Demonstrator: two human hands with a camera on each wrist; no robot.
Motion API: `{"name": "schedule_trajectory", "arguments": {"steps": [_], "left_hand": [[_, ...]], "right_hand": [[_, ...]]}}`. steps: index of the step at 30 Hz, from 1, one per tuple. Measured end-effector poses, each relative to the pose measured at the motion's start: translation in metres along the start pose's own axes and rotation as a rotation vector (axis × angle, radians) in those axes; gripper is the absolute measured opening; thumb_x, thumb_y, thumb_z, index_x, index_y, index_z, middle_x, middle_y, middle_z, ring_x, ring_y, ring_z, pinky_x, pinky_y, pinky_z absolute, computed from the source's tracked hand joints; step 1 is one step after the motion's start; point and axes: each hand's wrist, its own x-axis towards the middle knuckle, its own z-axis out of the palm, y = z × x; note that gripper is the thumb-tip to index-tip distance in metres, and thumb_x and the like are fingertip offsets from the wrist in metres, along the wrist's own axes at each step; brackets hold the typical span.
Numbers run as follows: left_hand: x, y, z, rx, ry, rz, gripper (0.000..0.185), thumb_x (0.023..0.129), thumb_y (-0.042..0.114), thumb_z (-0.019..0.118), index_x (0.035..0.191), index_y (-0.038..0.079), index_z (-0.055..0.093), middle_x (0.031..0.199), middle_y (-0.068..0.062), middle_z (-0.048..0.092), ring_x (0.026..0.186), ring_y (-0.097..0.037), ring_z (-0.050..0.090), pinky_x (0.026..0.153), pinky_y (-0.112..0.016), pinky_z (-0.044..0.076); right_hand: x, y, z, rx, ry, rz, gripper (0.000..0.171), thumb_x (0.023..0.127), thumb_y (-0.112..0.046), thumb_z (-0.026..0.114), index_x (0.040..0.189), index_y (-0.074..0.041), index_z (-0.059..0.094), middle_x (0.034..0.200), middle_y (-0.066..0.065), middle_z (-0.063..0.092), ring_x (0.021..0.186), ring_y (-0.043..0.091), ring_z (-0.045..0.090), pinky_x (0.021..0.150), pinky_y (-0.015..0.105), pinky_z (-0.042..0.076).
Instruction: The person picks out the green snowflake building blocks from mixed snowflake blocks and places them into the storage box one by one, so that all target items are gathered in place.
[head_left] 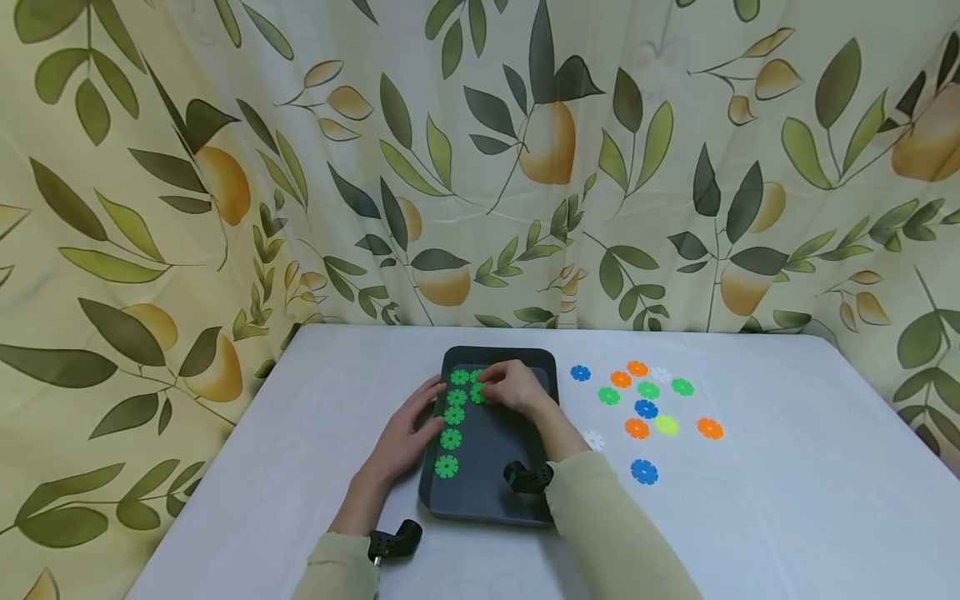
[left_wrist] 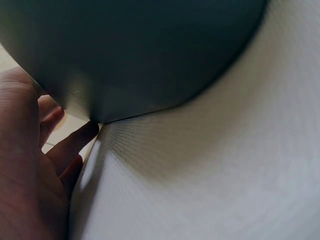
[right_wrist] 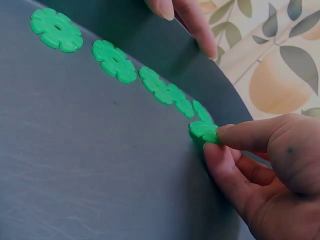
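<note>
Right hand (head_left: pixel 513 385) pinches a green snowflake disc (right_wrist: pixel 204 131) at the far end of the dark tray (head_left: pixel 487 492); left hand (head_left: pixel 408 425) rests relaxed on the tray's left rim. Green row (head_left: pixel 451 438) of about five laid; mixed-colour discs (head_left: pixel 647 408) wait on surface (head_left: pixel 787 500), right of tray, three green among them.

A staged recording booth is suggested by a white-covered desk (head_left: pixel 750 517) enclosed on all sides by leaf-and-pear printed curtains (head_left: pixel 480 167).

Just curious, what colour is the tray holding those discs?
Dark grey; the tray shows best in the head view.
</note>
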Motion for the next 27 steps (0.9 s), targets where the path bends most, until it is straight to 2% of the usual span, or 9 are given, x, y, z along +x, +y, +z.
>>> {"name": "schedule_trajectory", "arguments": {"steps": [7, 17, 27], "left_hand": [[0.000, -0.002, 0.000, -0.009, -0.001, -0.006, 0.051, 0.099, 0.012, 0.060, 0.149, 0.009, 0.050, 0.161, -0.002, 0.035, 0.145, -0.025, 0.037, 0.117, -0.047, 0.031], [0.000, -0.002, 0.000, -0.009, -0.004, -0.014, 0.051, 0.099, 0.010, 0.060, 0.149, 0.008, 0.050, 0.162, -0.002, 0.034, 0.146, -0.024, 0.034, 0.118, -0.046, 0.030], [0.000, -0.003, -0.001, -0.023, 0.003, 0.004, 0.050, 0.099, 0.011, 0.061, 0.148, 0.007, 0.052, 0.161, -0.004, 0.036, 0.145, -0.027, 0.036, 0.118, -0.050, 0.028]], "right_hand": [[-0.002, -0.002, -0.001, -0.048, -0.003, -0.008, 0.025, 0.090, -0.004, 0.068, 0.113, 0.005, 0.072, 0.092, 0.009, 0.070, 0.078, 0.020, 0.069, 0.078, 0.036, 0.059], [-0.004, -0.006, -0.007, -0.145, -0.011, -0.024, 0.026, 0.095, -0.007, 0.062, 0.117, 0.004, 0.072, 0.107, 0.014, 0.071, 0.081, 0.021, 0.072, 0.079, 0.036, 0.059], [-0.006, -0.007, -0.011, -0.124, -0.006, -0.025, 0.026, 0.098, -0.011, 0.061, 0.116, 0.004, 0.072, 0.093, 0.010, 0.074, 0.079, 0.022, 0.072, 0.080, 0.038, 0.059]]}}
